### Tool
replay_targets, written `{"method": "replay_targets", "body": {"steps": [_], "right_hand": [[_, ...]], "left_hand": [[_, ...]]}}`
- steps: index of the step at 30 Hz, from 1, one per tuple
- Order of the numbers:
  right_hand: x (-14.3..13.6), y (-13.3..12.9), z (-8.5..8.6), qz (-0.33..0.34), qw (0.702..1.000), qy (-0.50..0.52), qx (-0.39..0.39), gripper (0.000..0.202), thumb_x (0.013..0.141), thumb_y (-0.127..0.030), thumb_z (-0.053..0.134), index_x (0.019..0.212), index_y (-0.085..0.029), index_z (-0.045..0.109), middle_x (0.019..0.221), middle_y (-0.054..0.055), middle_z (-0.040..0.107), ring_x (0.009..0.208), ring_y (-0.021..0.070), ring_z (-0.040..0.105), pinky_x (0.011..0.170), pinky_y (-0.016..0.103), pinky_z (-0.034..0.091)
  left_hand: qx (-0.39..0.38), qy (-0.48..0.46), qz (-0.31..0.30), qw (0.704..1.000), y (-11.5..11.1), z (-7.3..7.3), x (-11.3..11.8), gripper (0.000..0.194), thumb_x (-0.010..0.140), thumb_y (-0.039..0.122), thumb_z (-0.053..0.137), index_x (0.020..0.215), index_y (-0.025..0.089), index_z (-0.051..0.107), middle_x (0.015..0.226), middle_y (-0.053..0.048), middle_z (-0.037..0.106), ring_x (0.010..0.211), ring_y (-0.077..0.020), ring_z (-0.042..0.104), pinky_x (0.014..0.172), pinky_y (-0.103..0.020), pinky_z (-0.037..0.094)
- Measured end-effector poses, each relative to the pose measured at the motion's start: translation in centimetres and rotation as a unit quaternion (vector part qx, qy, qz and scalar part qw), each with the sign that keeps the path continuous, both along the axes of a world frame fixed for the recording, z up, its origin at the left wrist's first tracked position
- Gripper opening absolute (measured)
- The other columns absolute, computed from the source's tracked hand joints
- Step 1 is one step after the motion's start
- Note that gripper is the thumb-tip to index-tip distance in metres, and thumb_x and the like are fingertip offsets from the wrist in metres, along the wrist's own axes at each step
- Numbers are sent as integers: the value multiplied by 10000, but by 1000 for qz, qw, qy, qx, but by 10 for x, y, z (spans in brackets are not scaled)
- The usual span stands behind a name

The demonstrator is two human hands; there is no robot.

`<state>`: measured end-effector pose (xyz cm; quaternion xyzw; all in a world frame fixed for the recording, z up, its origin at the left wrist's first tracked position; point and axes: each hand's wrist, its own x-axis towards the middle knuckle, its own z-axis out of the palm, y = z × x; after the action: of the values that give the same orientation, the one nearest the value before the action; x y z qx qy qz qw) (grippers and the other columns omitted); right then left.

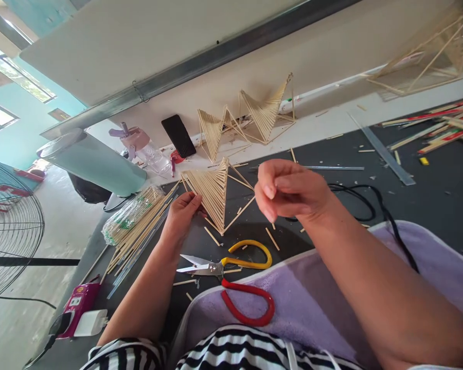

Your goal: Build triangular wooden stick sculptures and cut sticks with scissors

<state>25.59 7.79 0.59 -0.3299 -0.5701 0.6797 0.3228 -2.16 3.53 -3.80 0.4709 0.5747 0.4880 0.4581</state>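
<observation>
Pinching a twisted stick model [212,192] by its left edge with the left-hand grip [183,210], closed between thumb and fingers. Holding the right-hand grip [289,190] raised to the right of the model and apart from it, with fingers curled in and thumb near the fingertips; cannot tell whether fully closed or pinching something small. Have the model near the middle of the dark surface [440,200], just beyond a pair of scissors [216,268]. Can see the scissors lying with blades parted and pointing left, the yellow handle over the surface and the red one over lilac fabric [304,293]. Around these, can see short stick scraps [212,236] scattered about.

To the left of the left forearm, can see a bunch of thin sticks [141,234] lying between a plastic-wrapped pack [119,218] and clear strips [128,268]. Nearer the surface's left edge, can make out a magenta power strip [79,308] beside a white adapter [90,322].

Along the wall, can see a pale green cylinder [96,162], a clear bottle [154,159] with a pink lid, a dark smartphone [178,135] leaning back, and two similar twisted models [264,115]. To the right, can see a clear ruler [384,151], a black cable [378,198] and a heap of partly red and green sticks [447,123].
</observation>
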Motion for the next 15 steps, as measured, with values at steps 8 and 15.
{"method": "replay_targets", "body": {"steps": [8,15], "right_hand": [[-41,5,-13,-46,996,-65,30,72,840,-193,595,875,-138,625,767,24,681,332,-5,324,314,161,239],[-89,-11,-49,12,978,-192,84,141,844,-226,584,944,-163,661,584,-17,616,346,71,479,336,187,341]], "left_hand": [[2,-6,-11,1000,-1,-1,-2,271,736,404,708,777,146,636,636,-9,636,550,-109,597,540,-219,511],[12,6,-6,1000,-1,-4,-2,255,740,396,705,778,152,640,643,-7,648,551,-111,598,555,-227,512]]}}
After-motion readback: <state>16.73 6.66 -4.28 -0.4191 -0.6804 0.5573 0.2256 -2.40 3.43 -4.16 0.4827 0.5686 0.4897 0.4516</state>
